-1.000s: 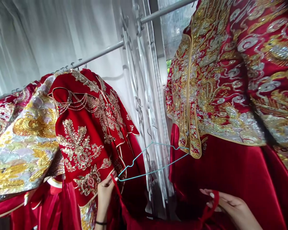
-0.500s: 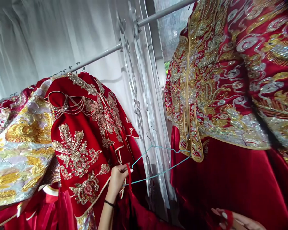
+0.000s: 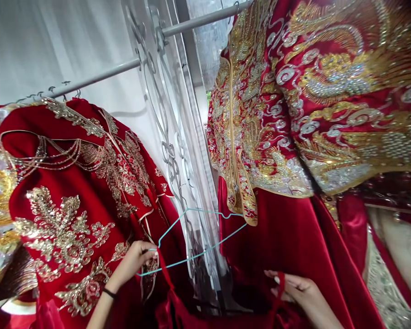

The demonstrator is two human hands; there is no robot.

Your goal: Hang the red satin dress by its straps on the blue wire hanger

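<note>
A light-blue hanger (image 3: 173,225) hangs tilted between the garments, its left end at the fingers of my left hand (image 3: 142,257). Those fingers are pinched there, with a thin red strap (image 3: 165,272) running down from them to a dark red garment (image 3: 181,310) at the bottom edge. Another red strap (image 3: 280,287) of this garment passes around the fingers of my right hand (image 3: 296,289), which is closed on it lower right, apart from the hanger. The hanger's right end lies by the hem of an embroidered jacket (image 3: 239,137). Most of the garment is out of view.
A red jacket with beaded flowers (image 3: 68,246) hangs at left from a metal rail (image 3: 99,77). Another rail (image 3: 205,20) carries the gold-embroidered garments at right. White scrollwork metal posts (image 3: 167,137) and a pale curtain (image 3: 71,41) stand behind.
My view has shifted right, so the racks appear further left. My right hand has come up and inward with its strap, nearer the hanger. My left hand keeps its pinch.
</note>
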